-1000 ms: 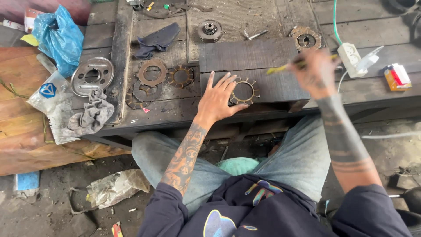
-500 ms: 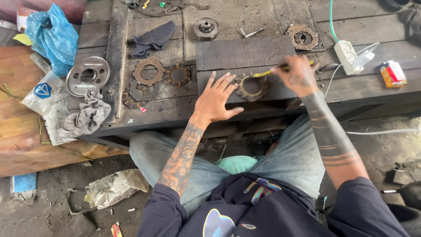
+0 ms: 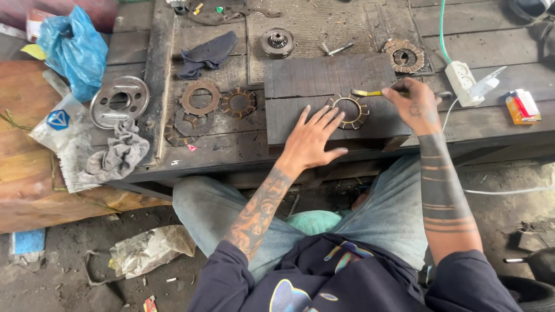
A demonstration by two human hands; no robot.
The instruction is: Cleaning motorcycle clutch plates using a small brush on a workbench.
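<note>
One toothed ring (image 3: 347,111) is laid flat on a dark wooden block (image 3: 324,78) at the bench's front edge. It is pressed at its left rim by the left hand (image 3: 312,138), fingers spread wide. One yellow-handled tool (image 3: 373,92) is pinched in the right hand (image 3: 413,107), its tip at the ring's upper right. Three rusty rings (image 3: 201,98) lie well to the left, beside one round metal plate (image 3: 118,101) and one grey rag (image 3: 118,156).
</note>
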